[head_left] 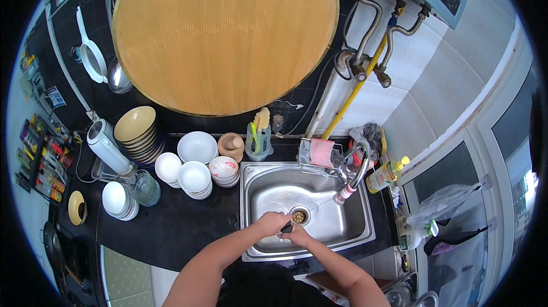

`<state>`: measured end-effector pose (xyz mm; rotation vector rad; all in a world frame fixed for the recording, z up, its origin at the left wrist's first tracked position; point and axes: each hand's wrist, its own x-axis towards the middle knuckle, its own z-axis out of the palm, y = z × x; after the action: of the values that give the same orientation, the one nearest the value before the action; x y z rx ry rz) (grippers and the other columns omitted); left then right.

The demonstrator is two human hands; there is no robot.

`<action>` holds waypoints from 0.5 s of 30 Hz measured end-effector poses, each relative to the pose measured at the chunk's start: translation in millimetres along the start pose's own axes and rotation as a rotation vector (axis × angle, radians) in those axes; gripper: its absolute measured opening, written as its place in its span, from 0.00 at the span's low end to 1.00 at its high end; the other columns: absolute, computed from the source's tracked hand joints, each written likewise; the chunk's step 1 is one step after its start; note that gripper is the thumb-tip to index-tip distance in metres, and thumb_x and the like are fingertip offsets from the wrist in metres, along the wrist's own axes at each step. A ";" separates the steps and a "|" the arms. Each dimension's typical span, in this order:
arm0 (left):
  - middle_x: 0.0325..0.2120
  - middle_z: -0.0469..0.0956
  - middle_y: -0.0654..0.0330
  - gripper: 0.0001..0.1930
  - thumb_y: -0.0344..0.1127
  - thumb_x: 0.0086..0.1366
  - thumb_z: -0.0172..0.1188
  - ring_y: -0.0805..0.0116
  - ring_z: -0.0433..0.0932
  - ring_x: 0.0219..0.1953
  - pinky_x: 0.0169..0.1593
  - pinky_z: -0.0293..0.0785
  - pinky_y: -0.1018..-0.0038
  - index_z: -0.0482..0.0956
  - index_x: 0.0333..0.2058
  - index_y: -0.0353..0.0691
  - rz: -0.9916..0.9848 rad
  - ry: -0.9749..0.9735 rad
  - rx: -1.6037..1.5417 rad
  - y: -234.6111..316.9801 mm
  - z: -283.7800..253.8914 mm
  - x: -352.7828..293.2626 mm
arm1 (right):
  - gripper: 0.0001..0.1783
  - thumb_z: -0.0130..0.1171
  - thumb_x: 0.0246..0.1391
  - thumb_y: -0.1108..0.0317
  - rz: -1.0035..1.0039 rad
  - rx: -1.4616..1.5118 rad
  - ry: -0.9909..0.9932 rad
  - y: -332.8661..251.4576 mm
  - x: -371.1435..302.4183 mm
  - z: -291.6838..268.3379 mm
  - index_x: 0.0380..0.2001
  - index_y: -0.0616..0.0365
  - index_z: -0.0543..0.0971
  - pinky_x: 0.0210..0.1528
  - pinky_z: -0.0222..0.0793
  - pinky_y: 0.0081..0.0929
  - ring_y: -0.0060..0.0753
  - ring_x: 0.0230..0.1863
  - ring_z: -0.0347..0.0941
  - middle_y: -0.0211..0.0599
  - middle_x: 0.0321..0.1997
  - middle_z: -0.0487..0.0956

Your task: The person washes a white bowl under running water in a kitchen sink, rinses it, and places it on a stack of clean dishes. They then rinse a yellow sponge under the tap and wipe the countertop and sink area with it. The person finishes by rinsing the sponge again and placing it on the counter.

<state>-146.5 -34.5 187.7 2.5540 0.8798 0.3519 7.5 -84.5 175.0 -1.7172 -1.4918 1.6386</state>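
Note:
Over the near half of the steel sink [249, 193], my two hands meet close to the drain [299, 215]. My left hand [274, 223] is closed in a fist, and a small black object [286, 228] shows at its lower side. The fingers of my right hand [297, 236] are closed against that same black object from the right. Most of it is hidden by my fingers, so its kind cannot be made out. Above the basin's right part hangs the curved faucet [362, 173] with a pink and white spout end.
Bowls stand in stacks on the dark counter [171, 221], including white bowls [194, 177] and yellow bowls [135, 124]. A wooden mortar [230, 146] is behind the sink's left corner. A rack with a pink cloth [321, 153] and a yellow-capped bottle [383, 177] border the sink.

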 end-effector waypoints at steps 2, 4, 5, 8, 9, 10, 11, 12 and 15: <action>0.30 0.71 0.47 0.18 0.30 0.43 0.60 0.51 0.73 0.35 0.36 0.70 0.63 0.65 0.34 0.37 -0.199 -0.059 -0.189 -4.6 -1.9 -9.7 | 0.21 0.62 0.42 0.65 0.034 0.220 -0.099 2.3 -2.9 -3.4 0.41 0.59 0.70 0.30 0.68 0.21 0.24 0.29 0.70 0.32 0.32 0.74; 0.33 0.70 0.46 0.25 0.31 0.37 0.66 0.49 0.72 0.38 0.40 0.68 0.63 0.64 0.35 0.37 -0.297 -0.036 -0.387 -13.0 -2.8 -24.2 | 0.23 0.59 0.44 0.69 -0.104 0.551 -0.079 -4.2 -16.8 -4.2 0.47 0.59 0.69 0.32 0.71 0.21 0.25 0.33 0.72 0.35 0.39 0.73; 0.34 0.70 0.48 0.34 0.36 0.32 0.72 0.53 0.70 0.41 0.45 0.66 0.64 0.63 0.39 0.36 -0.346 -0.024 -0.535 -14.2 -4.3 -31.0 | 0.25 0.56 0.47 0.73 -0.026 0.617 -0.091 -4.2 -15.4 -8.4 0.51 0.60 0.66 0.38 0.72 0.23 0.27 0.41 0.71 0.37 0.43 0.72; 0.35 0.70 0.52 0.36 0.40 0.38 0.71 0.62 0.72 0.38 0.38 0.70 0.68 0.61 0.45 0.37 -0.278 0.175 -0.845 -6.4 -4.7 -46.1 | 0.22 0.56 0.47 0.73 0.012 0.520 -0.001 -4.5 -7.4 -13.6 0.49 0.61 0.68 0.42 0.71 0.26 0.28 0.40 0.71 0.37 0.43 0.72; 0.37 0.70 0.54 0.36 0.42 0.44 0.68 0.69 0.72 0.35 0.30 0.73 0.73 0.58 0.50 0.41 -0.396 0.088 -0.988 -1.0 -11.6 -49.8 | 0.18 0.57 0.48 0.72 -0.019 0.442 0.051 -6.5 -6.4 -12.9 0.44 0.61 0.73 0.43 0.69 0.24 0.27 0.39 0.71 0.36 0.42 0.73; 0.39 0.70 0.56 0.32 0.41 0.52 0.62 0.71 0.73 0.32 0.25 0.74 0.78 0.58 0.54 0.45 -0.438 0.076 -1.139 5.8 -18.9 -53.8 | 0.16 0.57 0.48 0.72 -0.169 0.347 0.098 -9.7 -5.8 -12.9 0.43 0.61 0.74 0.42 0.69 0.22 0.27 0.38 0.72 0.35 0.41 0.73; 0.41 0.70 0.57 0.31 0.40 0.55 0.59 0.71 0.73 0.33 0.26 0.74 0.77 0.57 0.56 0.46 -0.451 0.090 -1.184 8.0 -21.4 -56.3 | 0.15 0.57 0.48 0.71 -0.320 0.249 0.142 -14.8 -7.5 -12.9 0.41 0.61 0.74 0.41 0.68 0.21 0.26 0.37 0.72 0.35 0.41 0.74; 0.42 0.70 0.58 0.29 0.40 0.58 0.55 0.71 0.73 0.34 0.28 0.75 0.77 0.56 0.57 0.47 -0.462 0.107 -1.230 11.0 -24.4 -58.8 | 0.14 0.57 0.48 0.71 -0.471 0.151 0.183 -18.9 -7.9 -13.0 0.40 0.61 0.75 0.40 0.68 0.19 0.25 0.35 0.72 0.34 0.40 0.74; 0.44 0.69 0.60 0.24 0.41 0.63 0.47 0.72 0.73 0.36 0.31 0.75 0.76 0.56 0.58 0.47 -0.604 0.166 -1.476 18.9 -29.3 -76.6 | 0.11 0.58 0.48 0.70 -0.455 0.299 0.090 -30.2 -0.1 -9.9 0.36 0.62 0.76 0.40 0.66 0.18 0.23 0.36 0.71 0.33 0.37 0.76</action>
<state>-206.0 -87.6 214.5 0.8834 0.8705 0.6722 2.9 -68.7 202.2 -1.1712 -1.3835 1.4318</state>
